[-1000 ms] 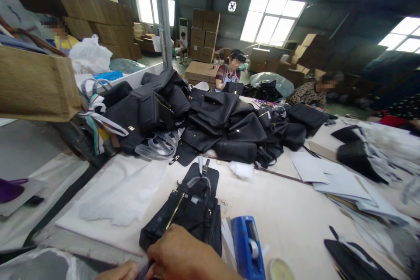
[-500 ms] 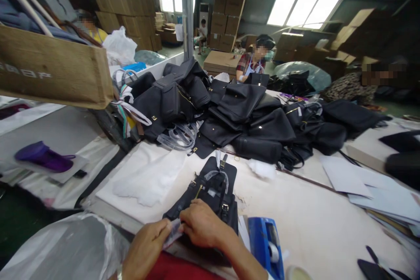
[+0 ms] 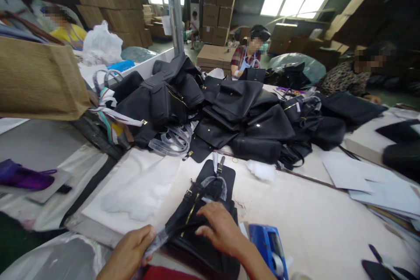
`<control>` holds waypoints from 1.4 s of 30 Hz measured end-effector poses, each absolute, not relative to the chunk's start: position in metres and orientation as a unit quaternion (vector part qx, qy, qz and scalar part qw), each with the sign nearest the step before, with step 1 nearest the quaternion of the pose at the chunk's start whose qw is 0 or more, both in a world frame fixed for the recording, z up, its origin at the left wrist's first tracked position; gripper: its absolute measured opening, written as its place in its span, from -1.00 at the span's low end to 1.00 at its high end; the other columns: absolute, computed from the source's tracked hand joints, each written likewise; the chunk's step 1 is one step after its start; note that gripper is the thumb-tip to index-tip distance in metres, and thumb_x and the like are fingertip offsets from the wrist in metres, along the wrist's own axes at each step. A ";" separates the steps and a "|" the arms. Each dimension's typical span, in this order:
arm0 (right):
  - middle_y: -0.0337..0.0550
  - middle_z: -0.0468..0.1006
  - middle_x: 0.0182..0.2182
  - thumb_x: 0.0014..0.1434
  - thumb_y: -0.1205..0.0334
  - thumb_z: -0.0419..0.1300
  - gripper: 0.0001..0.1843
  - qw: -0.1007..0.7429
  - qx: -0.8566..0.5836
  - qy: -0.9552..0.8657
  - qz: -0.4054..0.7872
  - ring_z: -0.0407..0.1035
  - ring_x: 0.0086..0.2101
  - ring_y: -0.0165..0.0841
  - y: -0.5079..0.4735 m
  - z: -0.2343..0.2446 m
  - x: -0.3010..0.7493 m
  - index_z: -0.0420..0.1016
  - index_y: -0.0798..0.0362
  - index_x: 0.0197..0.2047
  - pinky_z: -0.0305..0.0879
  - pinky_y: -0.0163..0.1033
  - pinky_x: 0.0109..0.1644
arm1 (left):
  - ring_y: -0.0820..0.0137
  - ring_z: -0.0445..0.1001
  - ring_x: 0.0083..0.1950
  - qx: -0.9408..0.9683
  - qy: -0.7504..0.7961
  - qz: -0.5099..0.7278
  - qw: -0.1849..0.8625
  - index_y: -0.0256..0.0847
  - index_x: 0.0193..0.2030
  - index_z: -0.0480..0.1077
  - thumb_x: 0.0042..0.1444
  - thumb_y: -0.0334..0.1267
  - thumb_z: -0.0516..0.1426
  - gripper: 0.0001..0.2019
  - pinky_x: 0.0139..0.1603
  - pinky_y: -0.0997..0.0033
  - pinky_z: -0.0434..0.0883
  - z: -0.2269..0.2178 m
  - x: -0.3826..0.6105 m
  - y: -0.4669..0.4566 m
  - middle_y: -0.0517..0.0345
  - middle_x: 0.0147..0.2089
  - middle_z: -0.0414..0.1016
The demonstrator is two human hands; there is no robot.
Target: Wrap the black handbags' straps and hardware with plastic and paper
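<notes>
While the black bag [image 3: 193, 251] lies on the table [image 3: 315, 203] right in front of me, my left hand [image 3: 129, 247] pinches a strap [image 3: 160, 240] wrapped in clear plastic, with the thumb on top. My right hand [image 3: 223, 229] is spread partway over the bag, fingers bent and thumb held apart; I see nothing gripped in it, and I cannot tell if its fingertips touch. I think the bag is soft and not very heavy, so it may sag if I lift one side. The plastic looks thin and slippery, so the strap needs a firm pinch. A good place to hold the whole bag is its handle [image 3: 224, 187], also wrapped. The gold zip [image 3: 193, 211] looks hard and could snag. Just right of the bag sits a blue tape holder [image 3: 265, 240], close to my right arm [image 3: 252, 260], so it could get bumped. To the left lies a thin white sheet [image 3: 141, 188]. Past the bag, a big pile of black bags [image 3: 234, 103] blocks the far side. Papers [image 3: 344, 173] lie well to the right.
</notes>
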State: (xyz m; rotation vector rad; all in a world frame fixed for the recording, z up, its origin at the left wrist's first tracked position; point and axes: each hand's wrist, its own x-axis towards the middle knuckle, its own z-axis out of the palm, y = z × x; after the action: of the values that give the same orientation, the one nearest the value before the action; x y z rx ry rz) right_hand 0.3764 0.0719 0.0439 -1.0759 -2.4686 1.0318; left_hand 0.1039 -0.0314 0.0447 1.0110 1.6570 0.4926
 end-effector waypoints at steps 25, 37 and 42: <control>-0.27 0.56 -0.24 0.18 0.32 0.17 -0.87 0.182 -0.406 -0.799 0.405 0.37 -0.14 -0.35 0.090 0.017 0.371 0.44 -0.06 -0.18 -0.16 -0.11 0.26 | 0.34 0.33 -0.46 0.428 0.676 0.161 0.578 -0.18 -0.51 0.29 0.17 0.20 -0.09 -0.49 -0.41 0.46 0.23 0.038 0.146 0.028 0.23 -0.56 0.37; -0.16 0.49 -0.09 0.27 0.26 0.10 -0.75 0.214 -0.405 -0.792 0.403 0.30 -0.07 -0.31 0.120 0.022 0.375 0.38 -0.07 0.02 0.17 -0.17 0.04 | 0.36 0.32 -0.50 0.424 0.700 0.136 0.559 -0.19 -0.52 0.30 0.16 0.19 -0.07 -0.50 -0.46 0.47 0.19 0.051 0.161 0.045 0.25 -0.58 0.35; -0.21 0.48 -0.07 0.21 0.22 0.19 -0.87 0.178 -0.317 -0.856 0.368 0.22 0.04 -0.26 0.149 0.017 0.365 0.48 -0.10 -0.15 -0.09 -0.01 0.26 | 0.37 0.31 -0.48 0.424 0.705 0.134 0.553 -0.18 -0.53 0.28 0.18 0.18 -0.08 -0.51 -0.45 0.48 0.18 0.054 0.155 0.048 0.26 -0.56 0.34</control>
State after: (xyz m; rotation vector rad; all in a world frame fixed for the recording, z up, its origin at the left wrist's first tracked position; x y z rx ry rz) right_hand 0.3653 0.1494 0.0167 -0.8964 -2.4205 1.0403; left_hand 0.1554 0.0484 0.0543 1.0014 1.6667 0.3158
